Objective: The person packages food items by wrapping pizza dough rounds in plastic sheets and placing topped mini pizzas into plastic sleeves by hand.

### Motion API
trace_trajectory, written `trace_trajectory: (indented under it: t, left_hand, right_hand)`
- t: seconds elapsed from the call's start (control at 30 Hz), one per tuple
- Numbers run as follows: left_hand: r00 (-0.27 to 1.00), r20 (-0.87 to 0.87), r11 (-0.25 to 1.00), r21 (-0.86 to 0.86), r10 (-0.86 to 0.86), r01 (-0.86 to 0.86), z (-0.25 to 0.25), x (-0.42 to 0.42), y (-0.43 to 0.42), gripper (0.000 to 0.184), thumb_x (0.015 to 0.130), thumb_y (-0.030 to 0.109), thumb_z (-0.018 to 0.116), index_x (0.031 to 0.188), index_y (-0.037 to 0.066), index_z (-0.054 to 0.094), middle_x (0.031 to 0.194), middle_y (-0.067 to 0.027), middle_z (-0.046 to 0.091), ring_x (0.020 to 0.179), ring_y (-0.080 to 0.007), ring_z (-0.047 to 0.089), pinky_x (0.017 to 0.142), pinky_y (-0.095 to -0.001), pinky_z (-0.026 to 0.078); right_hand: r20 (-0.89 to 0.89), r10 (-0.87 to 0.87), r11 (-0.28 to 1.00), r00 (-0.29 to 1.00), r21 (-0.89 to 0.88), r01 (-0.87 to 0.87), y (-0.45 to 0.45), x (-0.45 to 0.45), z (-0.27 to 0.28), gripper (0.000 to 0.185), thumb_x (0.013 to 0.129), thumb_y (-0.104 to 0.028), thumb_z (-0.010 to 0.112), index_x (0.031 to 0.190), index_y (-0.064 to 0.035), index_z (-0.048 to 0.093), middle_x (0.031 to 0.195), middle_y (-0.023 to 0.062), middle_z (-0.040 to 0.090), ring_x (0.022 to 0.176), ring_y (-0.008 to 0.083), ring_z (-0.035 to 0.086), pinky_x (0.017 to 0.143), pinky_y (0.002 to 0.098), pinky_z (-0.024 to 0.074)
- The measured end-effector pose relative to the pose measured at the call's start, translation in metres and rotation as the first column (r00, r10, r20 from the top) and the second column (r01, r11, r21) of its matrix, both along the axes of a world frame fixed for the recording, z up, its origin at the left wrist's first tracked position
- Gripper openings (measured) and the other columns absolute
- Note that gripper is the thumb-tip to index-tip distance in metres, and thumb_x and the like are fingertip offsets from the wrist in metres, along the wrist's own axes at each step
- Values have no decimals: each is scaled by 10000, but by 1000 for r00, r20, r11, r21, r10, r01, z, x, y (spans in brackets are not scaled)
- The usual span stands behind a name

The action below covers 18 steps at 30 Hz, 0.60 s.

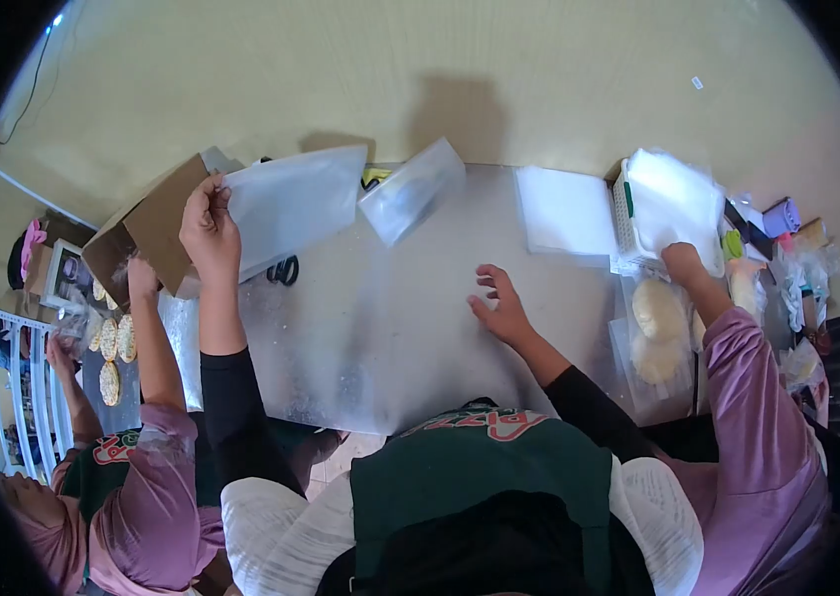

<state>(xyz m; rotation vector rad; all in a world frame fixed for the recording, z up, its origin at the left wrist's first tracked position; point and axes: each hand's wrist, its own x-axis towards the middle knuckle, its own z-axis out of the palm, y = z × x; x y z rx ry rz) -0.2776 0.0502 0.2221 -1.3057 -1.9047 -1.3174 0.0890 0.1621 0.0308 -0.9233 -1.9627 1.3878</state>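
Observation:
My left hand (210, 223) is raised at the left, its fingers pinched on the edge of a clear plastic bag (296, 194). The bag stretches out to the right, flat and see-through. Over the middle of the table (400, 328) my right hand (501, 306) holds nothing, fingers apart and slightly curled. Behind it, a second clear plastic piece (415, 194) stands tilted near the wall. A cardboard box (160, 226) is directly beside my left hand. Black scissor handles (284, 270) show below the bag.
At left, a co-worker's hand (142, 278) is at the box, near round grainy snacks (125, 340). Another co-worker's hand (683, 263) touches a white basket (625, 209) of plastic sheets at right. Pale round pieces (658, 323) lie in clear packaging nearby. White sheets (564, 211) lie beside the basket.

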Motion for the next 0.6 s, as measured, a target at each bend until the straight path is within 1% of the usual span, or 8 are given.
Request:
trace_trajectory:
  t: [0.03,0.13,0.23,0.33,0.43,0.5,0.53,0.6]
  left_hand:
    - [1000,-12,1000,5,-4,4,4,3,3,181,819,-63,539,980,-2,592,838,-62,619,768,-100,567,713,-231,467]
    - [960,231,986,95,-156,137,15,19,6,149,831,-56,534,965,-18,586,838,-23,598,783,-87,545,738,-204,438]
    - [877,371,950,174,-306,258,27,34,2,126,834,-35,549,954,-17,584,858,-8,584,797,-81,531,732,-188,417]
    - [814,471,940,126,-339,318,26,34,-13,117,825,-14,574,940,1,587,869,-21,587,783,-81,526,706,-191,411]
    - [681,573,887,228,-455,401,0,29,-26,142,822,5,584,962,20,580,860,-17,574,793,-83,520,711,-200,401]
    - [582,625,848,302,-520,435,-36,15,-33,191,817,-2,587,1004,29,564,896,-17,559,841,-92,520,725,-198,395]
    - [551,638,838,332,-537,433,-56,8,-36,224,813,-9,590,1030,35,555,922,-17,551,869,-97,521,727,-191,389]
    - [503,737,890,337,-452,306,-94,-6,-40,267,832,47,588,1093,75,537,998,-20,554,930,-108,508,766,-233,379]
  right_hand:
    - [-19,42,999,999,-6,-42,0,-7,13,599,778,-178,644,1277,-61,333,1246,112,435,1115,244,469,882,391,412]
    - [-85,43,995,995,-84,-50,9,-24,26,685,764,-235,680,1307,-72,295,1329,118,355,1205,273,397,912,410,390]
    - [-156,22,988,988,-146,-45,17,-34,36,737,768,-238,680,1341,-82,245,1359,132,319,1264,281,332,950,399,354]
    - [-225,-17,988,974,-155,-19,27,-35,47,874,729,-256,726,1384,-83,174,1393,144,264,1294,293,285,982,411,327]
    - [-307,-124,973,944,-222,56,39,-43,27,973,671,-275,773,1400,-80,158,1366,138,325,1214,280,386,950,398,367]
    - [-513,22,885,858,-389,-256,32,-36,63,835,661,-231,779,1338,-57,321,1229,141,479,1107,245,481,907,345,409]
    - [-458,121,892,881,-340,-299,33,-36,66,753,676,-218,767,1297,-52,375,1161,136,515,1071,232,499,883,324,423]
    - [-320,318,877,892,-258,-405,36,-39,68,593,704,-193,743,1215,-42,483,1024,128,586,1001,206,536,834,282,449]
